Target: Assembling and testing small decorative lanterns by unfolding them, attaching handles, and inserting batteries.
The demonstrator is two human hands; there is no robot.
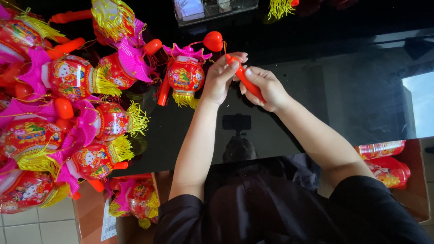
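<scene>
The orange handle (246, 81) is partly hidden inside both hands, and the lantern heap (58, 113) is cut off at the left edge.

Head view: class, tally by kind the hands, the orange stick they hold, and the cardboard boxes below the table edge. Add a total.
Hands: 2, left hand and right hand
Orange stick: 1, both hands grip it
Cardboard boxes: 2, left box and right box
Total: 5
</scene>
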